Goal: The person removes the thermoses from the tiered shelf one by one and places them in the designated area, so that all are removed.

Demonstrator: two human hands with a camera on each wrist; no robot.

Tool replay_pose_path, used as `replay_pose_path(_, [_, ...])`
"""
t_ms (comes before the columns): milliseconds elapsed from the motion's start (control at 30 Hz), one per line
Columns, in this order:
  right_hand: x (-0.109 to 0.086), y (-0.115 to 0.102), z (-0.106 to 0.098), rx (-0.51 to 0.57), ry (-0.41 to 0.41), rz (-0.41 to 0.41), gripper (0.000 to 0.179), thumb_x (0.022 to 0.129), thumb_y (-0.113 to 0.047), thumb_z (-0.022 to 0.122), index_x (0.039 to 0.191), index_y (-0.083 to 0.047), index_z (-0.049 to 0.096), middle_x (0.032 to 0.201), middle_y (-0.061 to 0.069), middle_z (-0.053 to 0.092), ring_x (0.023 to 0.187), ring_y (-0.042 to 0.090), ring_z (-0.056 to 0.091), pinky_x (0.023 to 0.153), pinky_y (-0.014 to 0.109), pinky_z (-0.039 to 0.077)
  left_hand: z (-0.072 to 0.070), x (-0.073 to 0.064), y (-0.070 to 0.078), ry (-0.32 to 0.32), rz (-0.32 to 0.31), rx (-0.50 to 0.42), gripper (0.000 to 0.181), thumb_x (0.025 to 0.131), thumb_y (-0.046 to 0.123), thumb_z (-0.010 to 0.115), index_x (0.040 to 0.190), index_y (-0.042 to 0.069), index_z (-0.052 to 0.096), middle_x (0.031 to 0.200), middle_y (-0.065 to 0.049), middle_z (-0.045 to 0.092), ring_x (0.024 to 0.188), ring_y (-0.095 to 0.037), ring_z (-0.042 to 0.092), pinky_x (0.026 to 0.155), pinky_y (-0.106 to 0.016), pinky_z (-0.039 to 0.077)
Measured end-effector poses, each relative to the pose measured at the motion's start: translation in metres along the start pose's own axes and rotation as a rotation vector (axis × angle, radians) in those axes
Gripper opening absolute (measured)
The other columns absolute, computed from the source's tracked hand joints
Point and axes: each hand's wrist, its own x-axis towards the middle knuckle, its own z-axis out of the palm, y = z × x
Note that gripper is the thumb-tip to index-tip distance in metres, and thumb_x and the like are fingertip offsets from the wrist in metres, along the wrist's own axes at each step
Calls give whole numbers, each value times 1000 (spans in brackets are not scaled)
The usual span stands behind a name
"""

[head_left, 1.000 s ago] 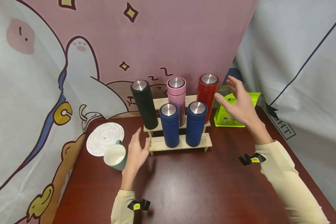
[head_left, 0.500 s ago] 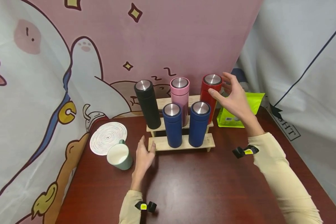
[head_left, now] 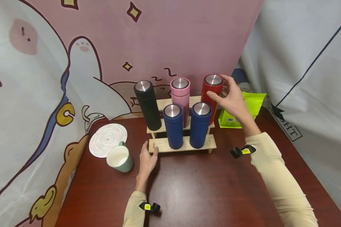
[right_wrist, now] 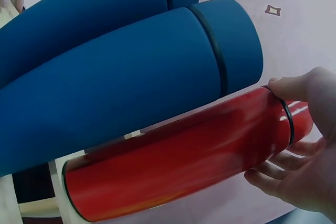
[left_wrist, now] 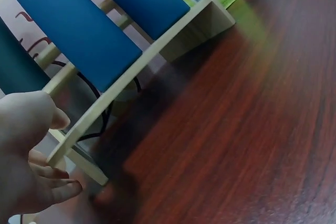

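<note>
My right hand [head_left: 233, 100] grips the red thermos [right_wrist: 173, 156] near its lid, thumb in front and fingers on the far side. The thermos stands on the upper step at the right. My left hand [head_left: 147, 160] holds the left end of the two-step wooden rack [head_left: 159, 145], its thumb [left_wrist: 60, 119] over the lower plank and the fingers below. Two blue thermoses stand on the lower step, one on the left [head_left: 174, 130] and one on the right [head_left: 199, 129]. Behind them are a black thermos [head_left: 149, 108] and a pink thermos [head_left: 181, 101].
A pale green mug [head_left: 124, 164] stands left of the rack, by a round white woven mat [head_left: 102, 140]. A bright green pouch [head_left: 251, 104] stands behind my right hand. Printed cloth [head_left: 201, 37] hangs behind the dark red wooden table [head_left: 204, 189].
My right hand has moved left from beside the red thermos and now grips its upper part. The left hand has come to the rack's left end and taken hold of it.
</note>
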Motion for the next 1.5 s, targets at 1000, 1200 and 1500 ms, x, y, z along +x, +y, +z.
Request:
replay_pose_path(1000, [-14, -4, -33, -138, 165, -99, 70, 91, -30, 75, 150, -11, 44, 137, 15, 60, 121, 36, 61, 100, 50, 53, 29, -5, -31, 175, 18, -375, 52, 99, 22, 68, 147, 13, 52, 145, -15, 58, 137, -29, 51, 112, -58, 40])
replay_pose_path(1200, [-20, 0, -42, -154, 186, -78, 70, 91, -32, 75, 151, -14, 44, 140, 14, 59, 123, 36, 60, 100, 54, 52, 14, -13, -13, 208, 36, -352, 49, 99, 11, 67, 145, 1, 52, 142, -23, 58, 136, -36, 51, 107, -62, 42])
replay_pose_path(1500, [-41, 23, -76, -212, 233, -46, 68, 90, -29, 76, 150, -16, 46, 136, 16, 61, 112, 20, 62, 86, 11, 52, 30, -6, -36, 178, 33, -351, 51, 99, 27, 69, 146, 17, 54, 144, -10, 60, 135, -22, 54, 108, -55, 45])
